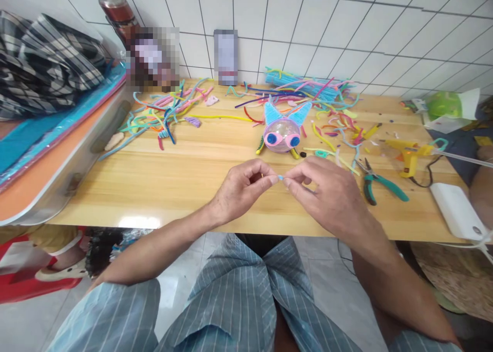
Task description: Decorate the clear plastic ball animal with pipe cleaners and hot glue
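Observation:
My left hand and my right hand meet above the front of the table, thumbs and fingertips pinched together. Between the two pinches a tiny piece of blue pipe cleaner shows; most of it is hidden by the fingers. Just beyond my hands stands a craft animal with a clear round body, blue pointed ears, pink-rimmed blue eyes and yellow feet. To the right of my right hand lie teal-handled pliers, their jaws pointing away from me.
Loose pipe cleaners spread at the back left, with a blue bundle by the wall. A yellow glue gun and a white power bank are at right. A plastic bin borders the left side. A phone leans on the tiles.

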### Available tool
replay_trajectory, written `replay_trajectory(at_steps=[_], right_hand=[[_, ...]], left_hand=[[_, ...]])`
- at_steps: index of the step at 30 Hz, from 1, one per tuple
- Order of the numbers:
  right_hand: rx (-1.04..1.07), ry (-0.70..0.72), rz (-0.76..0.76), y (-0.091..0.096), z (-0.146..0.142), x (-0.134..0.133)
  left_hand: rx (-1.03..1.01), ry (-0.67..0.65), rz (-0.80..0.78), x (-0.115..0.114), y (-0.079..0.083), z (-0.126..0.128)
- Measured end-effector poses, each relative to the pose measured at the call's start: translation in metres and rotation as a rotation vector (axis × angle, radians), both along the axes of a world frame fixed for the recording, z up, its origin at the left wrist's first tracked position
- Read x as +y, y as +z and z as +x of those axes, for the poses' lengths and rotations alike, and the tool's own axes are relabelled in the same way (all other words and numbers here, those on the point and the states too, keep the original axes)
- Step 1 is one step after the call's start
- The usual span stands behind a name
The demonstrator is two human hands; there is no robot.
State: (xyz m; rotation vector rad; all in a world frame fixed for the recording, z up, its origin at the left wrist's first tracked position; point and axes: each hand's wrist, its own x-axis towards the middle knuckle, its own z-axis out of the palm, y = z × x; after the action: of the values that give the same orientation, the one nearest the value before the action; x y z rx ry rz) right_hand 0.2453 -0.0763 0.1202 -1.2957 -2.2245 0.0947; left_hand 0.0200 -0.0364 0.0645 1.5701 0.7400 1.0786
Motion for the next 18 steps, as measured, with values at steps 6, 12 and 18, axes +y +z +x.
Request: replay_trajectory(at_steps=[6,12,18], right_hand=[[0.329,-0.102,0.036,-0.008,-0.021,-0.001],[0.291,-0.093,0.009,-0.009,-0.009,0.003],[-0.034,0.058,-0.011,-0.004,0.019,0.011]], left_hand=[[-0.487,0.123,-0.327,-0.011,-0.004,0.039],[-0.555,0.018,-0.451,-0.011,-0.005,0.048],[0.100,-0.125,-0.092,0.013,0.009,0.010]])
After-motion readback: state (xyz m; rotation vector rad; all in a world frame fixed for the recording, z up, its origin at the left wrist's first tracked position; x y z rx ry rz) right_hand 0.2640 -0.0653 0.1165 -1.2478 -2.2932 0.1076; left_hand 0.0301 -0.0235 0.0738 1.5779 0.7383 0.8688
